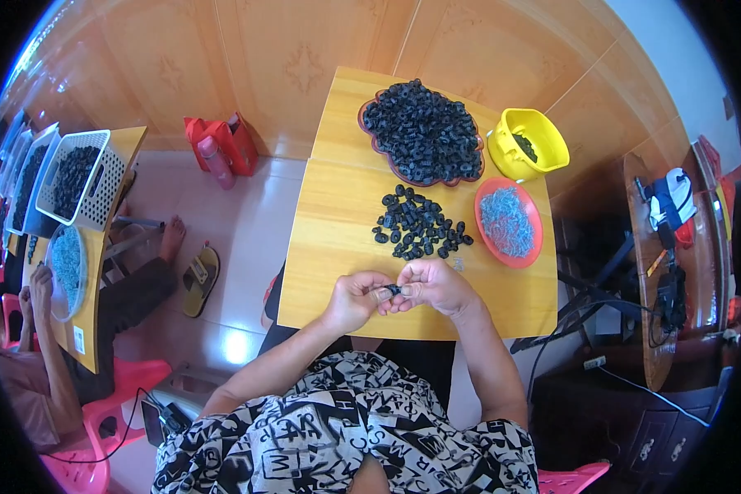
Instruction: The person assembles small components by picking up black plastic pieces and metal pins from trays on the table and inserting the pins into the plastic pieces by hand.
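Small parts [426, 132] are black, bucket [509, 160] yellow, plate [514, 261] coral, shirt [346, 432] black-and-white letter-patterned

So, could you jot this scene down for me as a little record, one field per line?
Left hand: fingertips on a small black part
Right hand: fingertips on the same part
Surface: yellow wood-topped table
Ahead of the hands: loose pile of black parts
Far side: dark red scalloped tray, heaped with black parts
Right side: coral-red oval dish of thin grey-blue pieces
Far right corner: yellow bucket, some black parts inside
Off left: white perforated basket, holding black parts
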{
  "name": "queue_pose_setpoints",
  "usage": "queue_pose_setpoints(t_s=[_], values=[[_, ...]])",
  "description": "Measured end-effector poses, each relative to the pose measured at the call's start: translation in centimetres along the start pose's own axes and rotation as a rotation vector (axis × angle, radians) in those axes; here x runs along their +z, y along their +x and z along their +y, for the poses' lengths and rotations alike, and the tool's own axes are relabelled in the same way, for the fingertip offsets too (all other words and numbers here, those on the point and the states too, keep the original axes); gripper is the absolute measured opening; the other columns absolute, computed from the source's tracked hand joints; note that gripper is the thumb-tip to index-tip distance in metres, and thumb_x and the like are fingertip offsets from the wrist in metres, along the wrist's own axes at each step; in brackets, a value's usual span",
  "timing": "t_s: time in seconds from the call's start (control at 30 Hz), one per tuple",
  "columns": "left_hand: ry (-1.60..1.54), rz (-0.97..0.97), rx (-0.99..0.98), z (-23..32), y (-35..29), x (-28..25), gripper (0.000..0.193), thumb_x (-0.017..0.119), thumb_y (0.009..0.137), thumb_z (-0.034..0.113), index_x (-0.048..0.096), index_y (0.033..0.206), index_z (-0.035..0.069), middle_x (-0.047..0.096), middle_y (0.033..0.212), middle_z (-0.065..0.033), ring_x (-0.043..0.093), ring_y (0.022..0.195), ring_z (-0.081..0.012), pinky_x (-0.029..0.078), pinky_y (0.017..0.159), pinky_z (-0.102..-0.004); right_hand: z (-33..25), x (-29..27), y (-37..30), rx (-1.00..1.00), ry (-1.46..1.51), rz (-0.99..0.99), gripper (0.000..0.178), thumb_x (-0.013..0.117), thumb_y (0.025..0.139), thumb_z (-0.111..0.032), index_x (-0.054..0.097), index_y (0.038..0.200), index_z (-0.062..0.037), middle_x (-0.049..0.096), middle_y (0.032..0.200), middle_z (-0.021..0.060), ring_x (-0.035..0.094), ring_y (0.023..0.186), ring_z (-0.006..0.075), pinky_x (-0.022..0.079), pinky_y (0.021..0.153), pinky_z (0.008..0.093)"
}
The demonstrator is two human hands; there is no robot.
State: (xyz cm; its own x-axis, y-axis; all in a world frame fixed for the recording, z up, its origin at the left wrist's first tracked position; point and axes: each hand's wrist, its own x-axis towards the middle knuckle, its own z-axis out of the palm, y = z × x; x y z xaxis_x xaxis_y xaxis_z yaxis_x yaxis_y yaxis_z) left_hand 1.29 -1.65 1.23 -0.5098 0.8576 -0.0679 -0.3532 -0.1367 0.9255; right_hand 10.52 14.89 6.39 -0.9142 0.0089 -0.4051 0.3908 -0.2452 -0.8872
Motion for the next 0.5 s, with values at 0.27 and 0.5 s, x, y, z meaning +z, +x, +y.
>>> queue_pose_setpoints(t_s=[0.27, 0.5], values=[[0.069, -0.048, -0.041, 0.1, -0.2, -0.1, 0.008, 0.053, 0.087, -0.004, 0.059, 0.092, -0.006, 0.062, 0.075, -0.0076, 0.059, 0.064, -0.0111, 0.051, 0.056, -0.0226, 1.0, -0.7, 0.6, 0.078, 0.116, -0.095, 0.011, 0.062, 0.084, -0.009, 0.056, 0.085, -0.0002, 0.064, 0.081, 0.0108, 0.065, 0.074, 0.0183, 0.054, 0.067, 0.0259], [0.066, -0.054, -0.030, -0.3, 0.4, -0.2, 0.009, 0.054, 0.086, -0.003, 0.059, 0.093, -0.006, 0.062, 0.078, -0.0089, 0.059, 0.063, -0.0121, 0.051, 0.056, -0.0237, 1.1, -0.8, 0.9, 0.065, 0.098, -0.033, 0.015, 0.062, 0.084, -0.014, 0.057, 0.086, -0.0004, 0.063, 0.078, 0.0099, 0.065, 0.072, 0.0188, 0.054, 0.065, 0.0263]])
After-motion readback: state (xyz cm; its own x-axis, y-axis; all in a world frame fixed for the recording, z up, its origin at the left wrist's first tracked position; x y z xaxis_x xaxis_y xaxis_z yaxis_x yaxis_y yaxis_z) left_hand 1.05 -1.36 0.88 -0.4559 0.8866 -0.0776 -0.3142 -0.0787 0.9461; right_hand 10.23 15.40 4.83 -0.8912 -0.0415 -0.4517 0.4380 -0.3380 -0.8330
